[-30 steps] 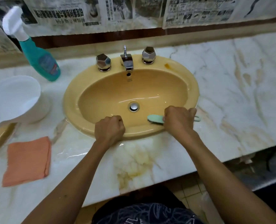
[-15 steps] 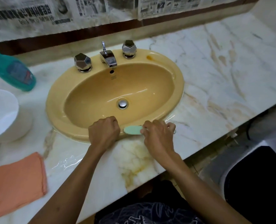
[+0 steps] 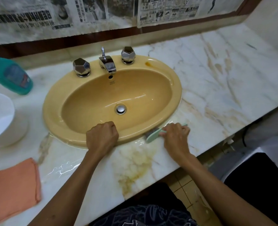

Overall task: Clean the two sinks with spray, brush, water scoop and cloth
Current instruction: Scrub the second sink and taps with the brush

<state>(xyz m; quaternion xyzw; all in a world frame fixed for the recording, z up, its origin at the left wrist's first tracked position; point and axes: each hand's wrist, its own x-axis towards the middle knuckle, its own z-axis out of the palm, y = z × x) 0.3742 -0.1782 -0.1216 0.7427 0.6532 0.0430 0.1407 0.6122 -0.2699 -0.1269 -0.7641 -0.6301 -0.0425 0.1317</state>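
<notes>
Along the near rim of the oval yellow ceramic sink (image 3: 53,111), the right hand (image 3: 175,137) has its grip closed round the pale green plastic scrub brush (image 3: 153,136), bristles at the seam where rim meets wet marble table (image 3: 216,88). Left hand (image 3: 102,137) is a fist resting on the rim, holding nothing. On that slick surface, I'd guess, a hard stroke could skid the brush off the near edge.

The sink (image 3: 56,115) is glossy yellow ceramic, wet and shining. Its faucet (image 3: 107,62) and faceted knobs (image 3: 81,66) are polished chrome. The table (image 3: 216,75) is smooth veined marble, stained yellow near its front edge. The orange cloth (image 3: 12,185) looks soft and matt.
</notes>
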